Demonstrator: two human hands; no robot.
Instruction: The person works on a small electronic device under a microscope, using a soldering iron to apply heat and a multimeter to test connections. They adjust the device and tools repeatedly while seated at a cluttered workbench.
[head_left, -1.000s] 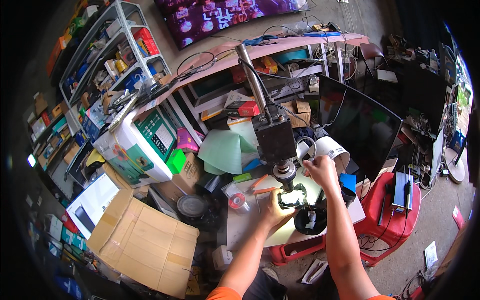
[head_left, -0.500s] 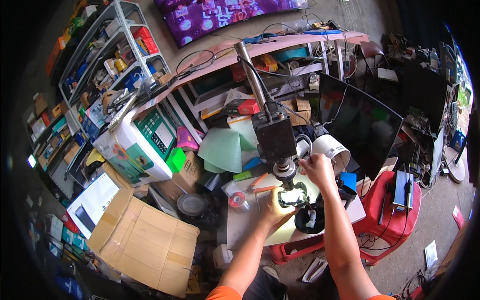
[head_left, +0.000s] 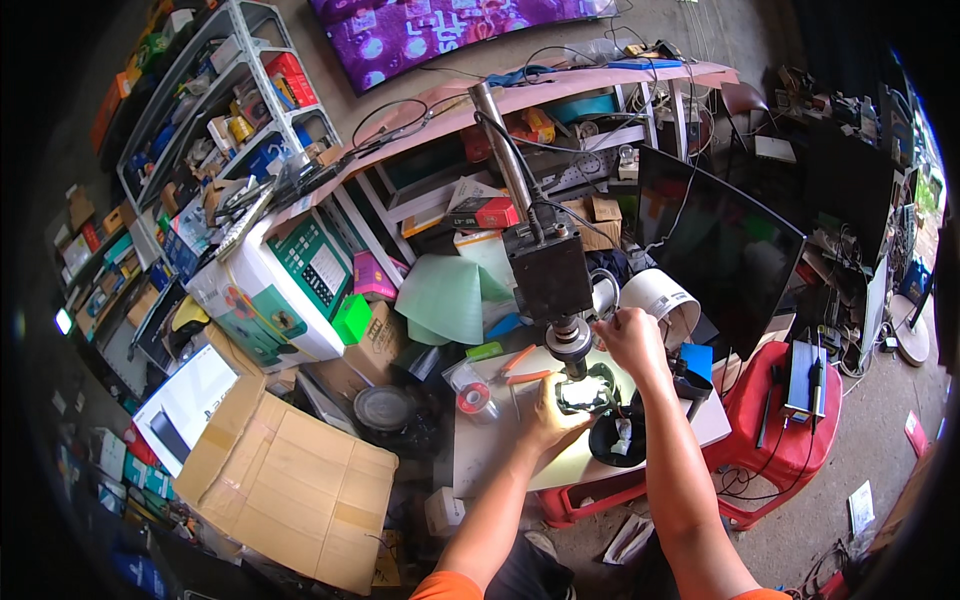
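A post-mounted black machine head [head_left: 548, 275] with a round metal spindle [head_left: 569, 342] stands over the small white table. Right below the spindle is a small dark-rimmed piece [head_left: 588, 392], its middle washed out by bright light. My left hand [head_left: 548, 415] has its fingers closed around the piece's left side, resting low over the table. To the right of the spindle, my right hand [head_left: 632, 340] is raised with its fingers curled in a grip, beside a grey curved part of the machine; what it grips is mostly hidden. A round black container [head_left: 618, 440] with a whitish scrap inside sits near my right forearm.
Orange-handled pliers [head_left: 522, 368] and a clear tub with a red ring [head_left: 474, 400] lie on the table's left. A white bucket [head_left: 662, 305] stands behind my right hand. On the right, a red stool [head_left: 775, 420] carries a blue box. An open cardboard box [head_left: 290, 480] is at left.
My right hand has shifted slightly left. My left hand and the piece under the spindle stay about where they were.
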